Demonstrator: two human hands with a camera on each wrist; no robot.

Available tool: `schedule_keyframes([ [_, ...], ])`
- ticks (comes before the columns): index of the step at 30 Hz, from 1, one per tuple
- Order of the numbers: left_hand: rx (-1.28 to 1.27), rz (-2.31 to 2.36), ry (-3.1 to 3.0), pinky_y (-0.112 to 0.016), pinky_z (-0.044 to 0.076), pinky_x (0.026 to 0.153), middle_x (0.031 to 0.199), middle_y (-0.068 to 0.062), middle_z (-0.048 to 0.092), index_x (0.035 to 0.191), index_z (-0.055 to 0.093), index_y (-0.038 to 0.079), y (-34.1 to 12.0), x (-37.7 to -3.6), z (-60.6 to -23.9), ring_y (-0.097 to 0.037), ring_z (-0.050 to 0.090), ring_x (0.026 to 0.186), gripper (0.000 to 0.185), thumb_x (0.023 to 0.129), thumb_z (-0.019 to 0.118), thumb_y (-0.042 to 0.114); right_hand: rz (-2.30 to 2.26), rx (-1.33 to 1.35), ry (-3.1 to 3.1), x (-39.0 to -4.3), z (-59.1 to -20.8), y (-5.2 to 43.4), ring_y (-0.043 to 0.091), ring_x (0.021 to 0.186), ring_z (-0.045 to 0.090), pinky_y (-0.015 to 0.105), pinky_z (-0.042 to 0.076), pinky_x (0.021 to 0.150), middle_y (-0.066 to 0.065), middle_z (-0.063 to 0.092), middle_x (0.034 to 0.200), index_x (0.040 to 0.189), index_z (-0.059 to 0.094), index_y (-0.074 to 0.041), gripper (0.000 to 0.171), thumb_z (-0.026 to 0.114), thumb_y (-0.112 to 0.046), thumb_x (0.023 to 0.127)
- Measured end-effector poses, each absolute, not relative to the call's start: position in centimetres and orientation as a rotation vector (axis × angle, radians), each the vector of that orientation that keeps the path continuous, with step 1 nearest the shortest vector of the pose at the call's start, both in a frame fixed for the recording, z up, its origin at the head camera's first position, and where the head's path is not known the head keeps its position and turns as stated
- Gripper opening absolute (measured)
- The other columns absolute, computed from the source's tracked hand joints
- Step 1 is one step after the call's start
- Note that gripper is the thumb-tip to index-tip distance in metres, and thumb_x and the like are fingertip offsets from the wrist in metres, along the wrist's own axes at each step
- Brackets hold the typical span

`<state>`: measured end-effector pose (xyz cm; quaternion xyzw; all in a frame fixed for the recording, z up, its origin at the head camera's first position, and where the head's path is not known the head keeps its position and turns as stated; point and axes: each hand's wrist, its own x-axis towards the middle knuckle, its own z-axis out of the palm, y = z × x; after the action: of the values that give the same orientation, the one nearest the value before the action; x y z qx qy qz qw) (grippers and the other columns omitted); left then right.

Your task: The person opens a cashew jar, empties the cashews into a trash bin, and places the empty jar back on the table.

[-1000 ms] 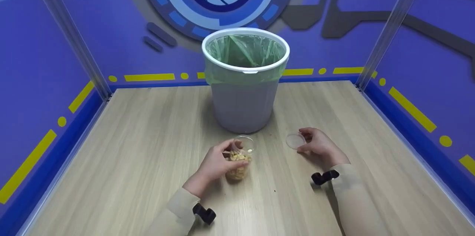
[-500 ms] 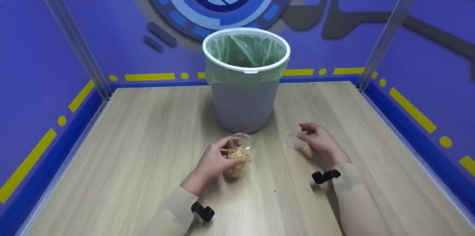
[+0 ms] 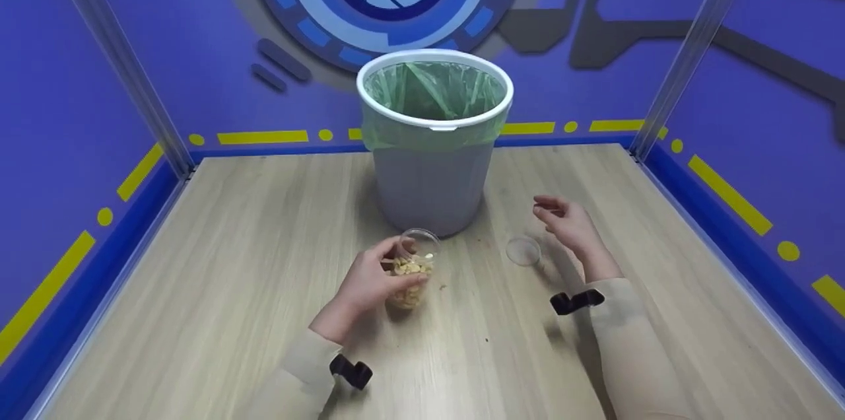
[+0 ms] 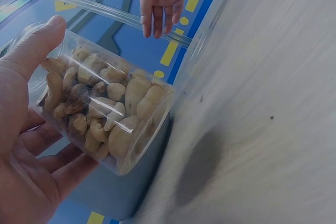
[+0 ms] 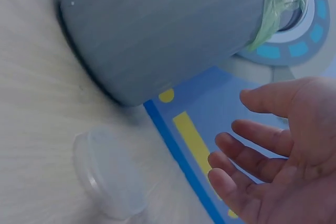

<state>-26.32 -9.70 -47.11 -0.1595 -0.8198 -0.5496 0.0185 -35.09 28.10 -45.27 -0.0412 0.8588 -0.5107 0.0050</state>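
A clear plastic jar of cashew nuts is gripped by my left hand, thumb on one side and fingers on the other. In the left wrist view the jar is lifted off the table, its shadow falling below it. No lid covers its mouth in the head view. The clear round lid lies on the table to the right of the jar. Above and just right of the lid hovers my right hand, holding nothing, its fingers loosely bent. The right wrist view shows this lid apart from the fingers.
A grey waste bin with a white rim and a green liner stands on the wooden table behind the jar. Patterned blue panels enclose the table at the back and sides. Small dark crumbs dot the tabletop.
My right hand has let go of the lid and risen away from it, leaving it on the table. My left hand has lifted the jar and shifted it slightly left and toward the bin.
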Motion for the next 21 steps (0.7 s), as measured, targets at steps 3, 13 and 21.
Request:
schedule_keyframes([
  [3, -0.468, -1.708, -2.548, -0.044, 0.055, 0.097, 0.117, -0.002, 0.071, 0.126, 0.067, 0.014, -10.0, -26.5, -46.6, -0.021, 0.066, 0.107, 0.055, 0.079, 0.091, 0.031, -1.667, -0.107, 2.693, -35.5, -43.8, 27.6, 0.028, 0.124, 0.059, 0.028, 0.055, 0.096, 0.024, 0.056, 0.144, 0.148, 0.050, -0.001, 0.051, 0.054, -0.031, 0.108],
  [13, -0.423, -1.580, -2.572, -0.042, 0.055, 0.093, 0.115, 0.000, 0.071, 0.125, 0.068, 0.013, -11.3, -27.4, -43.0, -0.020, 0.064, 0.104, 0.056, 0.078, 0.092, 0.032, -2.000, -0.017, 2.469, -37.0, -37.8, 25.6, 0.011, 0.109, 0.064, 0.019, 0.056, 0.088, 0.007, 0.060, 0.135, 0.152, 0.046, -0.004, 0.054, 0.052, -0.034, 0.108],
  [21, -0.426, -1.436, -2.626, -0.042, 0.055, 0.090, 0.110, -0.006, 0.071, 0.125, 0.068, 0.011, -12.6, -28.1, -39.4, -0.024, 0.065, 0.103, 0.057, 0.078, 0.091, 0.034, -2.205, 0.038, 2.272, -38.5, -33.2, 23.5, 0.014, 0.107, 0.064, 0.023, 0.056, 0.090, 0.001, 0.061, 0.124, 0.153, 0.044, -0.003, 0.058, 0.057, -0.034, 0.106],
])
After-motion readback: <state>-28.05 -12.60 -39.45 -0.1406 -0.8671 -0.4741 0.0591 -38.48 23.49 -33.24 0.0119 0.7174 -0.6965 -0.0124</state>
